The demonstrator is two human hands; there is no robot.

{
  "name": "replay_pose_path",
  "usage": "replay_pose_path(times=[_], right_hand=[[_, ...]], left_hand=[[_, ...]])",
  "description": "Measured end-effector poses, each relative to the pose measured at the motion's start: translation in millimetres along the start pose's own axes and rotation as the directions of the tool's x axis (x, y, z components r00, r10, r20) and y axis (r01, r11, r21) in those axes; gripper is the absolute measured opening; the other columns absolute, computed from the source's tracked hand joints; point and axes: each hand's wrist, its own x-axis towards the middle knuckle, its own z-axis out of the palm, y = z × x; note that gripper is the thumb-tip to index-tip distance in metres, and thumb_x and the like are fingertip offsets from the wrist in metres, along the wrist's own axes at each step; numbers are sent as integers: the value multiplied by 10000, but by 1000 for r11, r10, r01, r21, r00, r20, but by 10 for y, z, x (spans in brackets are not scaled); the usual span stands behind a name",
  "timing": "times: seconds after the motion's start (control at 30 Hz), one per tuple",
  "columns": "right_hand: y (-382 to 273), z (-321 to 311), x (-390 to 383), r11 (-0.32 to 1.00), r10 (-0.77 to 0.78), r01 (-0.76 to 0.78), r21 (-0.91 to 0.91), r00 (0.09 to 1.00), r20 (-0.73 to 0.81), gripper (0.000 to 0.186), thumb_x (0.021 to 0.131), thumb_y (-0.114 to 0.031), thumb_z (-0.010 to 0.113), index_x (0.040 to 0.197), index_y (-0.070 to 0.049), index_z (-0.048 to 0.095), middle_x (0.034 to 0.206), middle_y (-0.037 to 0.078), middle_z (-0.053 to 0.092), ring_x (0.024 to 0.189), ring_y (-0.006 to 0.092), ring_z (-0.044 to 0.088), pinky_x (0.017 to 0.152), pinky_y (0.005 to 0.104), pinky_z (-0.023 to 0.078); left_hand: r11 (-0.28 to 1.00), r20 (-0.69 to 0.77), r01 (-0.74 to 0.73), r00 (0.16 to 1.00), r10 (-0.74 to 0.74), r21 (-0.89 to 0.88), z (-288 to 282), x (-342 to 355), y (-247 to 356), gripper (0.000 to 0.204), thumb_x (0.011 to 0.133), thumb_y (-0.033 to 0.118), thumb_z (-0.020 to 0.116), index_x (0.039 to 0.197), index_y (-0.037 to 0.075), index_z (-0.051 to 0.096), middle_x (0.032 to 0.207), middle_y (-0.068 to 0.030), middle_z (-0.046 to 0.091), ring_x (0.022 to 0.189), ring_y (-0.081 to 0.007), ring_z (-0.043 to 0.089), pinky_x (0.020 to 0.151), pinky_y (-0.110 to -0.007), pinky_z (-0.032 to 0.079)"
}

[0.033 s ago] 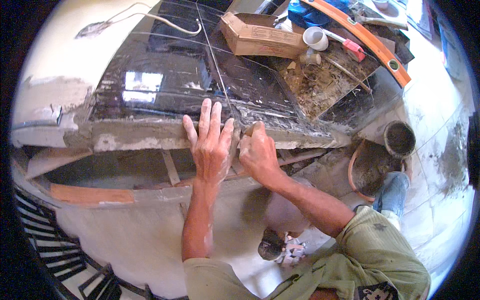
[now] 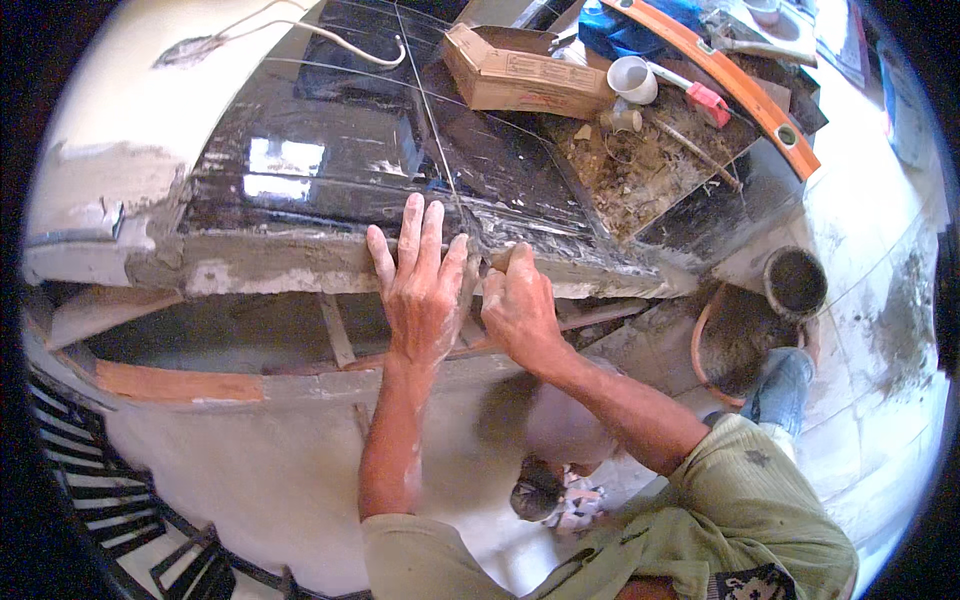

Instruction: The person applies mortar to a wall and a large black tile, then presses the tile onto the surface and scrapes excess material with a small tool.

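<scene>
My left hand (image 2: 415,285) lies with fingers spread against the mortar-covered front edge (image 2: 250,266) of the glossy black tile surface (image 2: 330,130). Just right of it, my right hand (image 2: 518,305) is closed at the same edge, beside the seam between tiles; what it grips is mostly hidden by its fingers. Pale dust coats the fingers of both hands. Below the edge is an open cavity with wooden strips (image 2: 180,380).
A cardboard box (image 2: 525,85), white cup (image 2: 630,78), orange level (image 2: 760,110) and rubble (image 2: 640,190) lie at upper right. A bucket (image 2: 798,285) and round pan (image 2: 735,355) are at right, a cable (image 2: 350,50) at top, black railing (image 2: 130,510) at lower left.
</scene>
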Motion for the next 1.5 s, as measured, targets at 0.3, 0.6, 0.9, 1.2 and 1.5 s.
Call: replay_pose_path(times=[0.3, 0.6, 0.9, 1.2, 1.5], right_hand=[[13, -488, -456, 997, 26, -17, -78, 994, 111, 132, 883, -64, 480, 961, 25, 421, 712, 257, 564, 678, 450, 599, 632, 491, 457], [23, -375, -221, 985, -111, 125, -121, 987, 112, 138, 868, -52, 454, 977, 32, 443, 755, 293, 580, 740, 480, 583, 664, 525, 442], [-60, -222, -152, 976, -70, 81, -204, 996, 61, 130, 857, -68, 446, 932, 32, 480, 776, 319, 585, 769, 486, 594, 720, 539, 440], [129, -341, -110, 946, -170, 198, -255, 977, 127, 160, 870, -99, 474, 900, 49, 527, 778, 237, 583, 751, 348, 597, 710, 427, 460], [65, -414, -87, 962, -103, 147, -230, 975, 195, 175, 861, -111, 494, 911, 49, 545, 821, 269, 608, 808, 411, 611, 728, 453, 468]], left_hand=[[999, -74, -13, 997, 10, -34, 52, -59, -50, 205, 817, 203, 640, 945, 45, 665, 1337, -170, 496, 1348, -334, 348, 1074, -647, 169], [996, -93, 23, 995, -31, -90, -12, -37, 26, 179, 806, 143, 622, 946, 41, 669, 1301, -176, 520, 1344, -325, 354, 1095, -622, 172], [1000, -137, 12, 991, -11, 12, -12, -28, 33, 164, 814, 178, 600, 864, 45, 683, 1248, -173, 574, 1331, -290, 375, 1132, -519, 201], [998, -103, 11, 995, -4, 66, 14, -71, 21, 158, 818, 191, 606, 871, 59, 672, 1243, -144, 568, 1327, -285, 377, 1120, -538, 220], [996, -162, -19, 986, 33, 89, 66, -137, -26, 156, 831, 187, 595, 857, 52, 669, 1240, -139, 568, 1322, -295, 377, 1121, -519, 228]])
